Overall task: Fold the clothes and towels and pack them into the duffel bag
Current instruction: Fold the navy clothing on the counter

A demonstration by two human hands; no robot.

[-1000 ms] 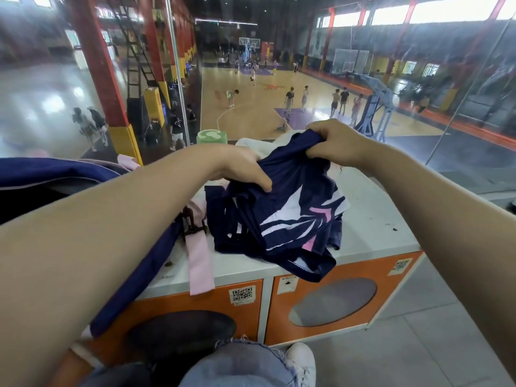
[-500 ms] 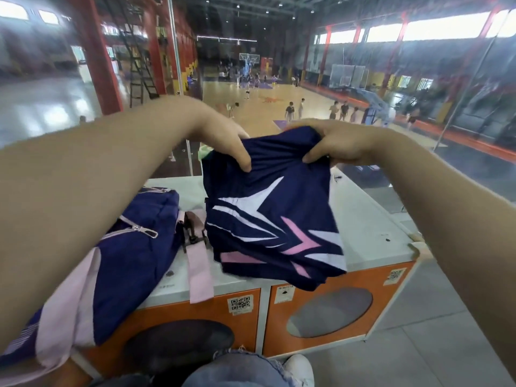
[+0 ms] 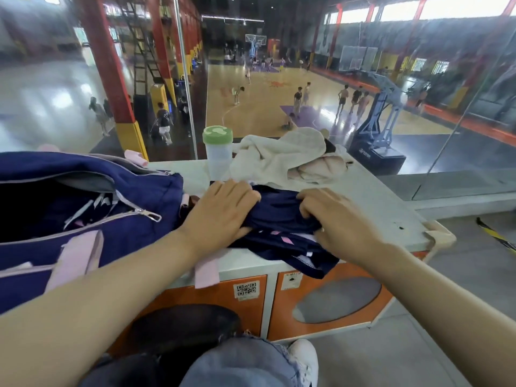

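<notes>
Head view, nearest first: my knee in frayed pale denim (image 3: 240, 364) and a white shoe (image 3: 303, 358) sit at the bottom edge; just past them stands the cabinet (image 3: 329, 300), its orange fronts smooth and glossy, one with a grey oval window, each with a small sticker near the top; its flat pale top (image 3: 385, 202) is scuffed and speckled.

On that top lie the navy shorts (image 3: 282, 216), thin slick sports fabric with pink and white slashes, bunched into soft ridges, one hem drooping over the front edge; my left hand (image 3: 220, 210) lies flat on their left side, fingers straight and slightly spread, pressing the cloth down; my right hand (image 3: 335, 219) rests on their right side, its fingers bent with the tips dug into a ridge of the fabric, pinching it.

Left of the shorts, touching my left forearm, sits the duffel bag (image 3: 134, 233); navy woven cloth, pale pink webbing straps, a silver zip lying open, dark folded fabric with white stripes inside.

Farther back stands a translucent plastic bottle (image 3: 217, 155) with a round green lid; just beside it is a heap of crumpled cream towel (image 3: 282, 155), thick and soft, lying over something pale pink.

Beyond the glass lies a glossy wooden basketball court (image 3: 268, 101) with people on it.
</notes>
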